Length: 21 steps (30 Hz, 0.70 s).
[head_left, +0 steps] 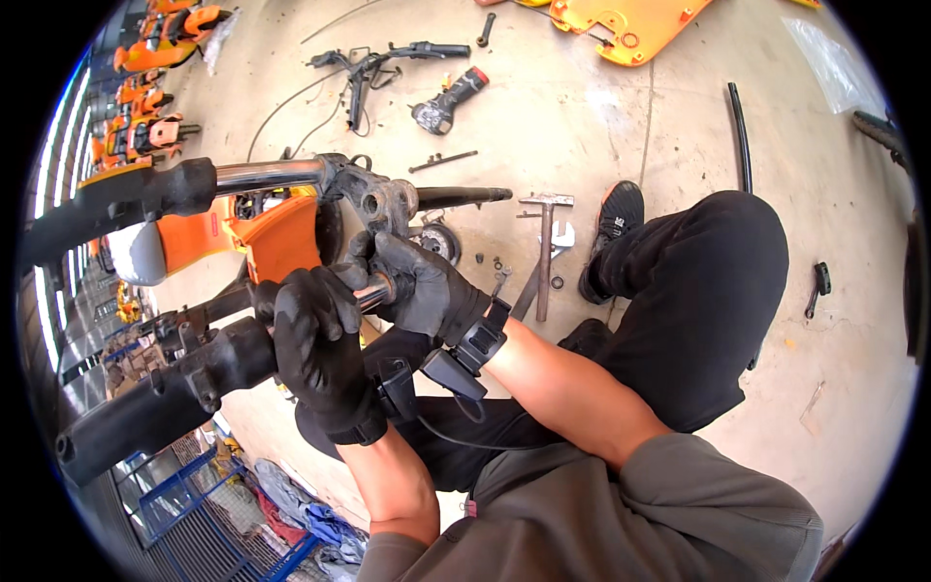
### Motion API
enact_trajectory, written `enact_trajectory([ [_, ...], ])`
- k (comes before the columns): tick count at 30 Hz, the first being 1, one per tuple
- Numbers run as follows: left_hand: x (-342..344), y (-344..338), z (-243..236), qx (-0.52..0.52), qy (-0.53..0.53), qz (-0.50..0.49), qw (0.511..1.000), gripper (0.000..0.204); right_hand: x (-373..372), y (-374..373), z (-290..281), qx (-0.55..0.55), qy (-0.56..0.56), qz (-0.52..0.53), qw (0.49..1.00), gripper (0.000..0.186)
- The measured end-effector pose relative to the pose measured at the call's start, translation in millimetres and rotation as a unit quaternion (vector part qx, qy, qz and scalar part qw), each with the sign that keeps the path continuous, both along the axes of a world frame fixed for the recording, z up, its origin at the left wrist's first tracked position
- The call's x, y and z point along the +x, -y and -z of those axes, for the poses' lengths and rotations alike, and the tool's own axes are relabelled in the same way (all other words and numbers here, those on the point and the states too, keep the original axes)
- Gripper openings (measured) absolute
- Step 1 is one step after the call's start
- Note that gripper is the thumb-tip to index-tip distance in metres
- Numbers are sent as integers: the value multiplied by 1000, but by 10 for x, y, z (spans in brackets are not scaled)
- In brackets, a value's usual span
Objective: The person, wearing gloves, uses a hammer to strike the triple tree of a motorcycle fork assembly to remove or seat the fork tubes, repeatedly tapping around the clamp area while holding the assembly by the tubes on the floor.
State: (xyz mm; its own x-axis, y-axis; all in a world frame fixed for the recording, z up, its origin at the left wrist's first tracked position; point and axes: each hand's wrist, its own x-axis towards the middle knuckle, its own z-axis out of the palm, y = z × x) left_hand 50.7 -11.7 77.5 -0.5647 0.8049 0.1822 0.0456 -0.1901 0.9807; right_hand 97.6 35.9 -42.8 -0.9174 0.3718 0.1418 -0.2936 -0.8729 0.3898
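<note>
A motor scooter's front fork lies across the left side. Its far leg has a chrome tube [267,176] running into a grimy metal fork clamp [370,199], with a dark steering stem [461,197] sticking out to the right. The near fork leg [175,388] has a thick black lower part. My left hand [315,344], in a black glove, is closed round this leg's chrome tube [373,293]. Close by, my right hand [427,291], also gloved, is wrapped round the tube's upper end beneath the clamp. The gloves hide where tube and clamp meet.
On the floor lie a hammer [546,252], an adjustable wrench [529,286], a cordless power tool [449,100], handlebars [364,73] with cables, and several small rings. Orange scooter bodywork [281,242] stands behind the fork. A blue wire crate [199,490] with cloths is at lower left.
</note>
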Motion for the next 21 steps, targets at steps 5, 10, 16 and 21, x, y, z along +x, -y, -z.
enact_trajectory([
  [5,-158,-43,294,-67,21,4,998,20,-134,44,354,-49,42,-19,998,26],
  [10,-251,-39,494,-128,-29,17,991,18,-176,47,554,-67,19,-6,998,28],
  [16,-299,16,640,-144,-48,11,988,18,-207,104,684,-65,71,-30,995,27],
  [21,-346,71,550,-182,-62,63,979,13,-192,105,737,-38,18,-4,999,30],
])
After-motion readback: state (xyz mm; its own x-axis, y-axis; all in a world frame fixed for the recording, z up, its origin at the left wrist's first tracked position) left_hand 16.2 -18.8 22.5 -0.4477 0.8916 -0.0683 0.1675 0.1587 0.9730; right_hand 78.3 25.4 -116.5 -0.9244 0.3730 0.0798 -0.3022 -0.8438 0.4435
